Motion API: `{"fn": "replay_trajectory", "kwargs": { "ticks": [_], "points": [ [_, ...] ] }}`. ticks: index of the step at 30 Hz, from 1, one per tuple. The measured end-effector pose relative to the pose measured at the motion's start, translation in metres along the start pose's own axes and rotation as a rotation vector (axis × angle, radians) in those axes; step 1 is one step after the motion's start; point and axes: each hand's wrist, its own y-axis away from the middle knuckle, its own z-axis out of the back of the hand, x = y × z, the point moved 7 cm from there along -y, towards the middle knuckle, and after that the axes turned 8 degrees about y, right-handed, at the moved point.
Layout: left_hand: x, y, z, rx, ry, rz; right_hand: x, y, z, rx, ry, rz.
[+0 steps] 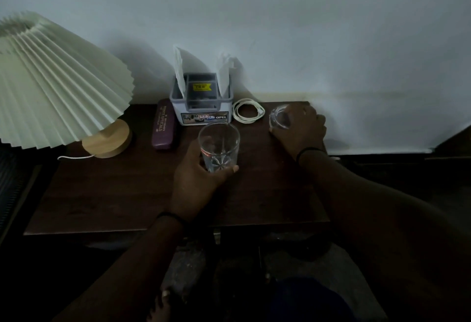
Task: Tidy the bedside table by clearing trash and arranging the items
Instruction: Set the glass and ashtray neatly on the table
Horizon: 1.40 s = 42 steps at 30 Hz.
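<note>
**Operator:** Report hand status, referenced to the grey box [201, 102].

**Checker:** The left hand [197, 181] is gripping the tall glass [219, 147] around its lower half, directly in front of the grey box. Whether the base is resting on the table [114, 194] or hanging just above it cannot be told. The right hand [302, 128] is wrapping around the small glass [279, 117] from its right side, near the table's back right corner — to the right of the box, beyond the coiled white cable [248, 111].

**Operator:** Orientation of the glasses?

**Checker:** Both are standing with the long axis upright and the mouth facing up; both appear empty.

**Operator:** Which relation is governing the coming move?

**Checker:** Judged from the layout, the two glasses are well apart, with the cable between them — grouping them probably means carrying one toward the other, staying clear of the cable. The purple spectacle case [163, 124] is lying just left of the box, long axis running front to back; the lamp [51, 79] is standing further left.
</note>
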Motion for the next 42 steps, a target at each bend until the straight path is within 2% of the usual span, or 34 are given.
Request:
{"fn": "replay_trajectory", "kwargs": {
  "ticks": [2, 4, 5, 7, 9, 11, 13, 15, 17, 23, 27, 31, 37, 42],
  "points": [
    [-0.001, 0.001, 0.001, -0.001, -0.004, 0.006, 0.000, 0.017, -0.001, 0.012, 0.017, 0.045],
    [-0.002, 0.002, 0.003, -0.010, -0.016, 0.013, 0.004, 0.034, 0.001, -0.016, 0.072, 0.175],
    [-0.002, 0.003, 0.005, -0.016, -0.023, 0.018, 0.008, 0.042, 0.005, -0.062, 0.040, 0.247],
    [-0.001, 0.003, 0.009, -0.024, -0.036, 0.019, 0.010, 0.057, 0.017, -0.167, -0.207, 0.293],
    [-0.002, 0.005, 0.013, -0.032, -0.052, 0.011, 0.008, 0.070, 0.019, -0.163, -0.527, 0.191],
    [-0.002, 0.006, 0.017, -0.042, -0.061, 0.013, 0.005, 0.077, 0.016, -0.117, -0.749, 0.009],
    [-0.002, 0.007, 0.018, -0.048, -0.070, 0.017, -0.001, 0.073, 0.011, -0.058, -0.911, -0.189],
    [-0.003, 0.007, 0.019, -0.046, -0.076, 0.022, -0.003, 0.068, 0.006, 0.083, -1.068, -0.362],
    [-0.005, 0.008, 0.018, -0.043, -0.088, 0.020, -0.005, 0.066, 0.002, 0.197, -1.123, -0.462],
    [-0.007, 0.007, 0.018, -0.044, -0.073, 0.005, -0.014, 0.063, -0.016, 0.192, -0.990, -0.533],
    [-0.005, 0.006, 0.018, -0.047, -0.067, 0.003, -0.022, 0.050, -0.001, -0.002, -0.349, -0.357],
    [-0.004, 0.006, 0.019, -0.050, -0.067, 0.005, -0.022, 0.050, -0.001, -0.012, -0.124, -0.250],
    [-0.004, 0.007, 0.020, -0.039, -0.080, 0.015, -0.021, 0.048, 0.003, -0.016, -0.057, -0.242],
    [-0.008, 0.008, 0.020, -0.047, -0.083, 0.006, -0.011, 0.051, 0.032, -0.123, -0.088, -0.165]
  ]
}}
